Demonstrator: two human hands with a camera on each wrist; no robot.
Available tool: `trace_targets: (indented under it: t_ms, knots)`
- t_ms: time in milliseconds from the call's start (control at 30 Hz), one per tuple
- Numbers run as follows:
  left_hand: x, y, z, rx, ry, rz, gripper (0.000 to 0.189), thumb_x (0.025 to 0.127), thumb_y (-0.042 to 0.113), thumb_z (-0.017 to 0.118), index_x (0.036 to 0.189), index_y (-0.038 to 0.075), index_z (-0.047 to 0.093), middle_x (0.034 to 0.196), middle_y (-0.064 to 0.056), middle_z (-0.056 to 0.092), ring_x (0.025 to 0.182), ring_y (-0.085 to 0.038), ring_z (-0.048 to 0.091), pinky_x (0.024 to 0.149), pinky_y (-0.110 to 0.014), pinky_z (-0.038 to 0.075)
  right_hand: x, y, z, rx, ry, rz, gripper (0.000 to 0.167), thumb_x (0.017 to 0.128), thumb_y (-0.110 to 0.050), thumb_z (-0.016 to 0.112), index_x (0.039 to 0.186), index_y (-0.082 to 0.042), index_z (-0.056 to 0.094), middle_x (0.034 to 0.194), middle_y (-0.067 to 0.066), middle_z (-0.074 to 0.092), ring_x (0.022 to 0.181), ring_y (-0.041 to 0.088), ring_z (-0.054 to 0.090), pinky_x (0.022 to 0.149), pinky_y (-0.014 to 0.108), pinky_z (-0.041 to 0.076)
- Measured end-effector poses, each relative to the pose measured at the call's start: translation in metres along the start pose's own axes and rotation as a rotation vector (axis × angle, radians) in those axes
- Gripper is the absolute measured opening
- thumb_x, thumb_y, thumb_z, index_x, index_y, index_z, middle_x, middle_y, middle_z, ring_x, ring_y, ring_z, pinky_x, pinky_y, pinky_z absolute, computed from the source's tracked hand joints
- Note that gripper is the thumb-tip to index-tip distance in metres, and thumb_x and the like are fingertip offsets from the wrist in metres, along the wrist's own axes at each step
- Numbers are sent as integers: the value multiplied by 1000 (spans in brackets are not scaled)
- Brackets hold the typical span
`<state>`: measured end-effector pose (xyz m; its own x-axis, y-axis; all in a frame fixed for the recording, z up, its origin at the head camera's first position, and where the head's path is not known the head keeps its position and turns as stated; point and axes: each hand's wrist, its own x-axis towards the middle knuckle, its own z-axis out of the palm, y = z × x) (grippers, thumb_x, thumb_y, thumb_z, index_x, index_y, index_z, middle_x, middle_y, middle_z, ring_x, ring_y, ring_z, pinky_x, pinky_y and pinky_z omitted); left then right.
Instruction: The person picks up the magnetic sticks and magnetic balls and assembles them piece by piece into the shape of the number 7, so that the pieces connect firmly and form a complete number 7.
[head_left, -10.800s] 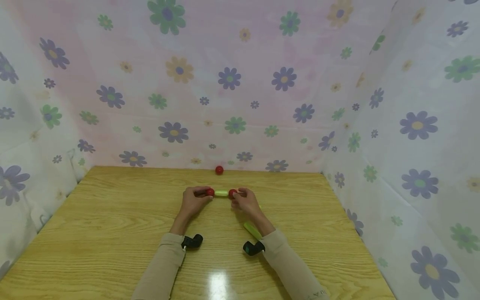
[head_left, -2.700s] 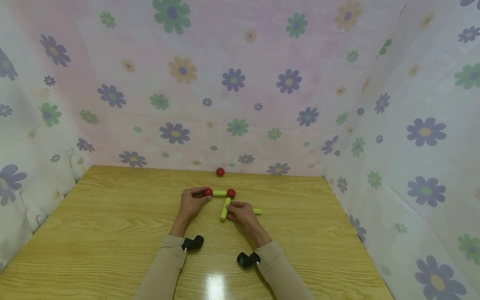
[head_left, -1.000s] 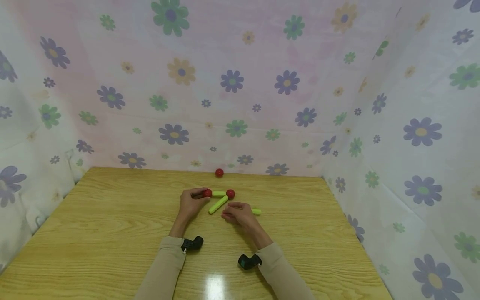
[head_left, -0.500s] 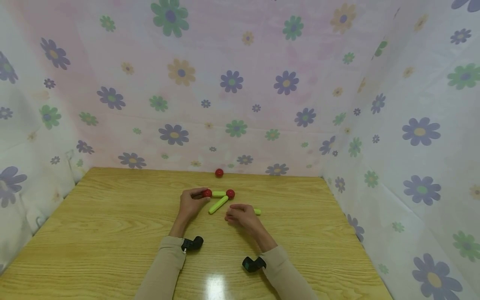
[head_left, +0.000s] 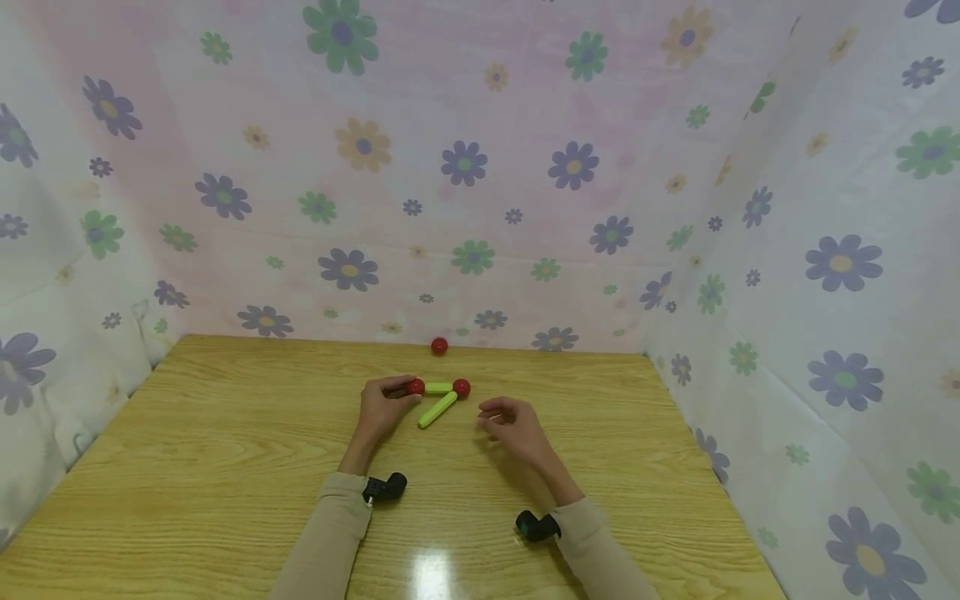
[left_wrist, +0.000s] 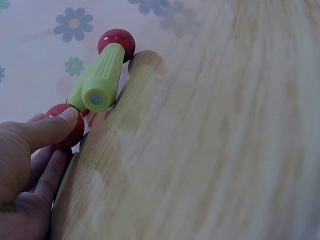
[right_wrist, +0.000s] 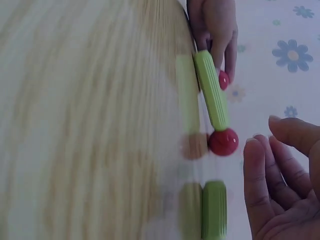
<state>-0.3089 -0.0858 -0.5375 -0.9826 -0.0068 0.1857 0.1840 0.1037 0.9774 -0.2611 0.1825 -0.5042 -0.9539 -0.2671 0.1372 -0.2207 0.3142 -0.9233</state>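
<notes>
In the head view my left hand (head_left: 384,408) pinches the left red ball (head_left: 416,387) between thumb and fingers. A short yellow-green magnetic rod (head_left: 438,388) joins it to the right red ball (head_left: 461,388). From that second ball another rod (head_left: 437,411) slants toward me and to the left; its free end shows a silvery disc (left_wrist: 96,99) in the left wrist view. My right hand (head_left: 517,429) hovers right of these pieces, fingers loosely bent and holding nothing. A third rod (right_wrist: 214,210) lies near it in the right wrist view, hidden behind the hand in the head view.
A loose red ball (head_left: 439,346) sits at the far edge of the wooden table (head_left: 225,467), against the flowered cloth (head_left: 405,167). More of this cloth hangs along both sides. Black wrist cameras stick out from both sleeves.
My right hand earlier touched the right ball, then held a rod below it. That rod swung leftward and was let go; the hand moved right, over the third rod. My left hand stays put.
</notes>
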Motion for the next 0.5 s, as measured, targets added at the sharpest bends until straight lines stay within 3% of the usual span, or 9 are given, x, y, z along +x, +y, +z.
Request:
trace_targets:
  t_ms: [167,333,500]
  knots:
    - [0,1,-1,5,1,-9,37,86,-4,79,122,-4,72,122,-26,69,112,-40,68,89,-32,60,0,9,-18,-108,81,-89,22,91,1,74,112,7,71,103,21,73,88,28,68,78,26,58]
    - [1,0,-1,9,1,-11,37,86,-5,78,122,-4,72,122,-27,69,112,-40,68,89,-32,60,-1,13,-30,-163,143,-33,22,88,4,75,110,4,73,102,18,73,89,26,68,77,28,59]
    - [0,0,-2,-1,-1,-12,37,85,-5,78,122,-5,72,121,-27,69,111,-41,68,87,-30,60,-3,15,-36,-229,141,41,24,86,5,76,110,4,73,106,18,73,99,31,67,87,43,58]
